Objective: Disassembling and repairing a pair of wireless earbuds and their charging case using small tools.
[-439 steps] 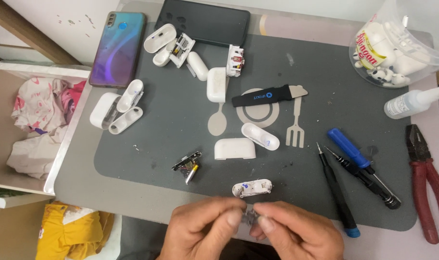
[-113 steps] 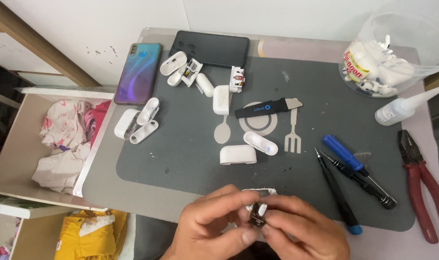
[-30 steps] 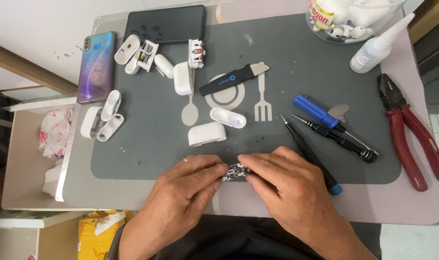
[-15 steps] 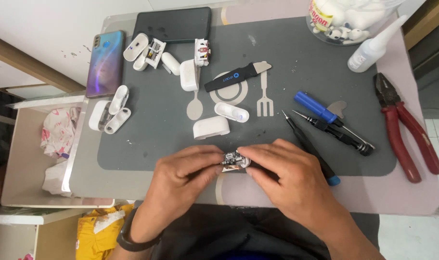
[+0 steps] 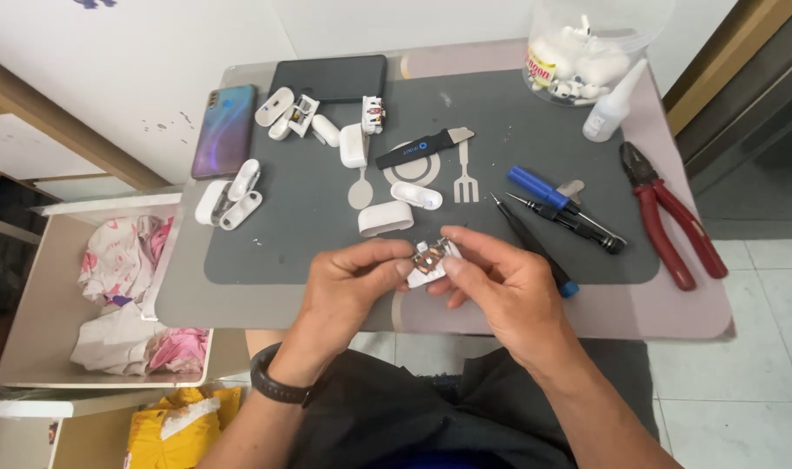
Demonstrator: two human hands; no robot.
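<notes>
Both hands hold a small white earbud-case part (image 5: 431, 260) with exposed metal and circuit pieces, just above the near edge of the grey mat (image 5: 274, 252). My left hand (image 5: 348, 291) pinches its left side with thumb and forefinger. My right hand (image 5: 500, 287) grips its right side with the fingertips. Right behind the hands on the mat lie a white case half (image 5: 385, 218) and a white insert (image 5: 416, 195).
Several white case parts (image 5: 229, 196) and a black pry tool (image 5: 418, 149) lie on the mat. A blue screwdriver (image 5: 544, 188), black drivers (image 5: 574, 224), red pliers (image 5: 669, 217), a glue bottle (image 5: 606, 108) and a clear jar (image 5: 578, 48) stand right. Two phones (image 5: 225, 130) lie far left. A box of cloth (image 5: 109, 287) sits below left.
The view has shifted, and both hands with the part now sit slightly higher over the mat's near edge. The grip on the part is the same.
</notes>
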